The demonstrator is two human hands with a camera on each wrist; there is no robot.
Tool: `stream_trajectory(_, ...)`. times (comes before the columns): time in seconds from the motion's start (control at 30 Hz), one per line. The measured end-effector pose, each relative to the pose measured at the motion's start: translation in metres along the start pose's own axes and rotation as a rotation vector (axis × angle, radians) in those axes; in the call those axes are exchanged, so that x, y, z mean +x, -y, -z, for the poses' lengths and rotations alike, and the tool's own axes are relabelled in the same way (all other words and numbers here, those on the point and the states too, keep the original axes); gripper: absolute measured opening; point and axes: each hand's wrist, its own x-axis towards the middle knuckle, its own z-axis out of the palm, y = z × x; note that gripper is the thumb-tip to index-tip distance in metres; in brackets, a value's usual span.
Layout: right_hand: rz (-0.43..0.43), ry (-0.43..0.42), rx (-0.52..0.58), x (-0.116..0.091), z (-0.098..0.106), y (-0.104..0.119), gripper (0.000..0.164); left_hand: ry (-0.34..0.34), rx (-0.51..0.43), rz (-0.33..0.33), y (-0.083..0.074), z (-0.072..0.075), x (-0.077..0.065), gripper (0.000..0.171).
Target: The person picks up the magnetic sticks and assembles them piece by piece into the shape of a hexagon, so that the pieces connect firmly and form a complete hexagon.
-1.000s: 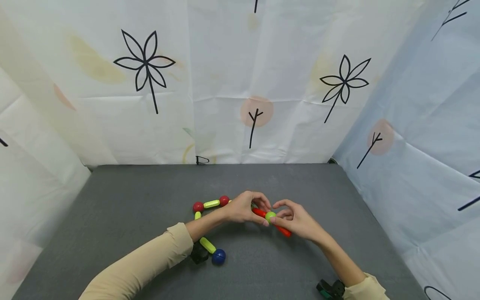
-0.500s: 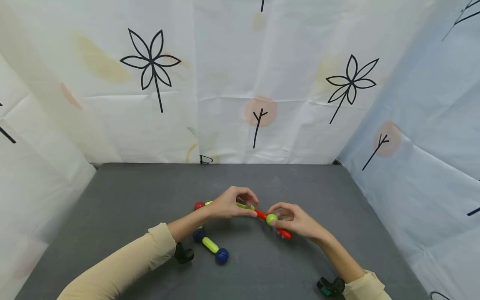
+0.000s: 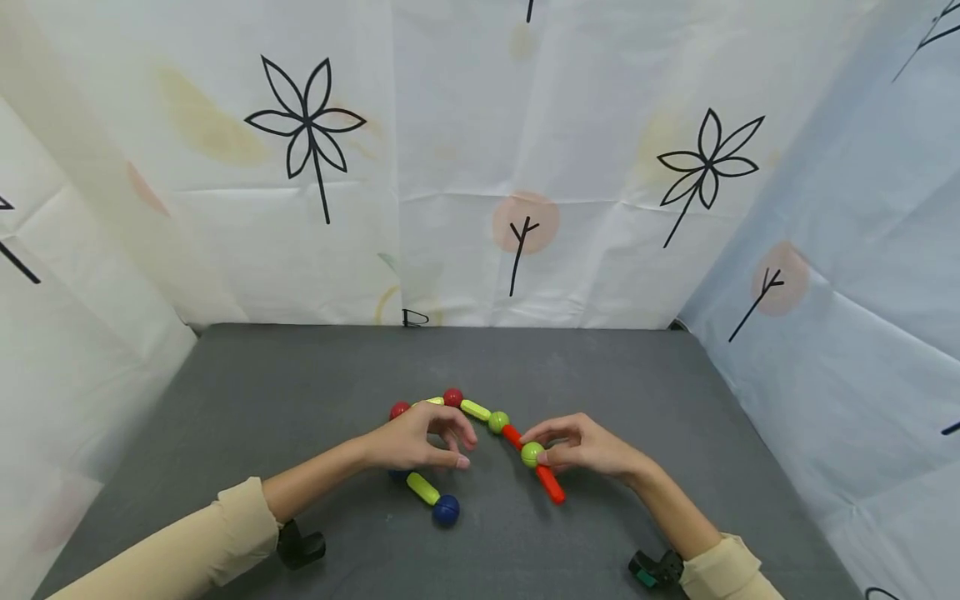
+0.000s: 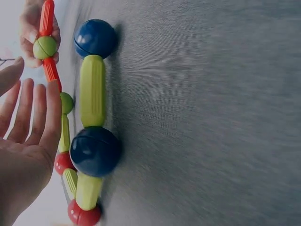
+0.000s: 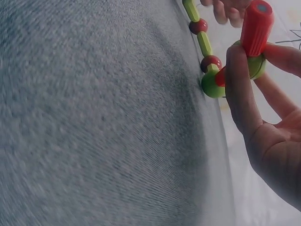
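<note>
My right hand (image 3: pixel 596 450) pinches a light-green ball (image 3: pixel 532 454) between thumb and fingers. A red ribbed rod (image 3: pixel 551 485) sticks out from this ball toward the near side, its far end free. Another red rod (image 3: pixel 512 437) runs back to a second green ball (image 3: pixel 498 422). From there the chain goes on through yellow-green rods (image 3: pixel 476 409) and red balls (image 3: pixel 453 397), partly hidden behind my left hand (image 3: pixel 412 437), and ends in a blue ball (image 3: pixel 446 510). In the left wrist view a second blue ball (image 4: pixel 95 151) shows. My left hand holds nothing, its fingers apart from the chain.
The chain lies on a dark grey tabletop (image 3: pixel 345 362). White patterned cloth (image 3: pixel 450 167) stands behind the table and at both sides. Black wrist devices (image 3: pixel 300 546) are strapped on both forearms.
My left hand has let go of the chain and moved left toward me. My right hand, still pinching the green ball, has swung the red-rod end slightly nearer and left.
</note>
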Motion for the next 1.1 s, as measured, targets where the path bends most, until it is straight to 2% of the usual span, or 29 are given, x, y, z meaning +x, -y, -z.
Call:
stream_trajectory(0.17,-0.018,-0.036,0.026,0.003,-0.003,-0.002,0.039,0.013,-0.087,0.081,0.001,0.001,-0.02,0.028)
stream_trajectory(0.33,-0.023,-0.058,0.072,0.008,-0.008,-0.003,0.04,-0.012,-0.126,0.133,0.006,0.0,-0.038,0.032)
stream_trajectory(0.5,-0.022,-0.053,0.09,0.01,-0.011,-0.003,0.041,-0.03,-0.147,0.15,0.011,-0.003,-0.053,0.033)
stream_trajectory(0.57,-0.024,-0.051,0.094,0.011,-0.013,-0.003,0.041,-0.042,-0.114,0.13,0.013,-0.004,-0.056,0.032)
stream_trajectory(0.77,-0.022,-0.053,0.081,0.017,-0.018,-0.001,0.039,-0.072,-0.001,0.064,0.016,-0.01,-0.06,0.029)
stream_trajectory(1.1,0.009,-0.169,-0.019,0.029,-0.029,0.007,0.038,-0.046,-0.01,0.068,0.008,-0.027,-0.052,0.025)
